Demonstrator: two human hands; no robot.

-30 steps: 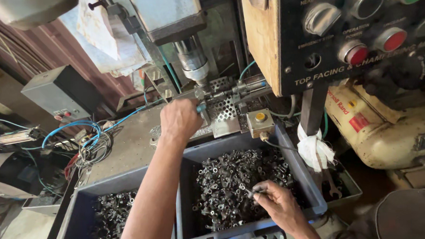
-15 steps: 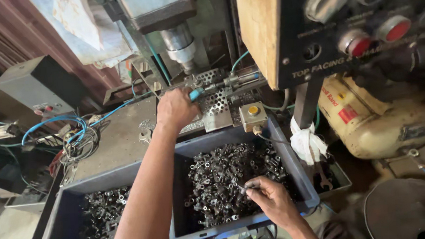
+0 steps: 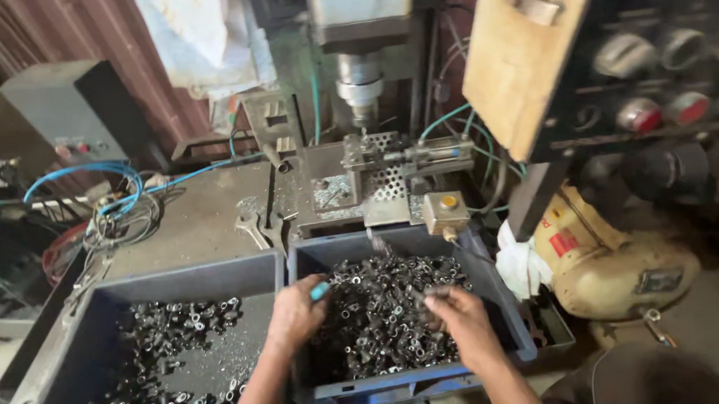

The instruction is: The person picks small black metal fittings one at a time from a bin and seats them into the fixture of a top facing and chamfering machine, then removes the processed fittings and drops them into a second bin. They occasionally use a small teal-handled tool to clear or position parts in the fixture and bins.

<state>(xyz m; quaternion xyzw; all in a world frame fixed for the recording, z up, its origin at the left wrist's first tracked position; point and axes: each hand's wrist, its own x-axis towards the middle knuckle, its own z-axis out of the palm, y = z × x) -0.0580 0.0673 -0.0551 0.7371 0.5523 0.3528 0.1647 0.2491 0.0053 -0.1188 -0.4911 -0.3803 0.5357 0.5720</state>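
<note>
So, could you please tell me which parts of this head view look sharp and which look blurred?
In the head view the drill fixture and right bin of metal parts are fairly sharp; the control panel at upper right is smeared; the left hand and right hand are slightly soft.

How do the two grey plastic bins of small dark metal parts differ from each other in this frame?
The right grey plastic bin is heaped with small dark metal parts; the left grey plastic bin holds a thin scatter with bare floor showing. Both hands are over the right bin: the left hand, holding a small blue-tipped tool, and the right hand on the parts. Neither hand is in the left bin. Both bins look alike in colour and shape.
</note>
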